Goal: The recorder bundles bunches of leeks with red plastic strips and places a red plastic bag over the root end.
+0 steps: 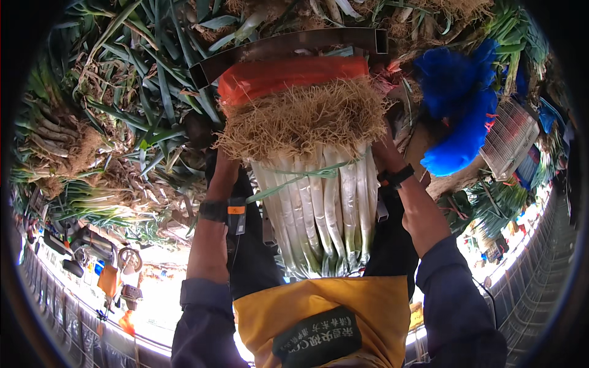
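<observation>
In front of me lies a large bundle of leeks (322, 202), its white stalks side by side and its brown roots (299, 119) away from me. A thin green tie (313, 174) runs around the stalks, with one loose end at the left. My left hand (225, 161) is at the left side of the root end, its fingers hidden. At the opposite side is my right hand (384, 145), its fingers also out of sight behind the roots. Orange-red plastic sheeting (294, 76) lies just beyond the roots, against a bent metal bar (294, 43).
Loose leeks (161, 78) are heaped at the left and beyond the bar. More rooted bundles (64, 142) lie at far left. Blue netting (455, 92) and a pale plastic crate (511, 133) stand at the right. A parked vehicle (92, 248) shows at lower left.
</observation>
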Demonstrator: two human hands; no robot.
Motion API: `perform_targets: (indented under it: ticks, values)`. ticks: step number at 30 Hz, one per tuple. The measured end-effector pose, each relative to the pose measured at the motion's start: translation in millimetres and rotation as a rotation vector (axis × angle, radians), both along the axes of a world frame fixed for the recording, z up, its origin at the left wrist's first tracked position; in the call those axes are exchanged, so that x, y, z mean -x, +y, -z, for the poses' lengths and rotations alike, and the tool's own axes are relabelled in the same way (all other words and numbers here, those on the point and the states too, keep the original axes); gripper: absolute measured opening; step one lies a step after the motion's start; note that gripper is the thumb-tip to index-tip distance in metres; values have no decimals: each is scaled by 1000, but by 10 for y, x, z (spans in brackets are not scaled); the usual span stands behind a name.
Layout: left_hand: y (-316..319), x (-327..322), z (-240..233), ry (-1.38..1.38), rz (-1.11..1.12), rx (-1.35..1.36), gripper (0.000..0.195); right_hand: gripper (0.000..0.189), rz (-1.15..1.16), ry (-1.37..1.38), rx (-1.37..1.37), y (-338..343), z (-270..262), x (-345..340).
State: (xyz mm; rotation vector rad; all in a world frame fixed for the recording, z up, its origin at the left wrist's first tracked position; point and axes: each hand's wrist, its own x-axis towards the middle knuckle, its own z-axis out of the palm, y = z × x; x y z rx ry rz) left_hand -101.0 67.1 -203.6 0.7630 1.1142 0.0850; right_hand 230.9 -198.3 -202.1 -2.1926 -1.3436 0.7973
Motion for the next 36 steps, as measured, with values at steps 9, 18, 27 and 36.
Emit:
perform_targets:
  ticks: [9,18,27,36]
  values:
    - [-104,-20,-3,131,177,-519,47,34,359,145,-154,650,-252,60]
    - [30,-424,-262,4,-293,-321,42,28,692,632,-277,1069,-287,-139]
    - [159,-576,-527,290,185,-1101,38,42,246,42,-302,1116,-691,-200]
    - [418,-582,-683,70,97,-769,24,35,76,-137,-340,1402,-898,-235]
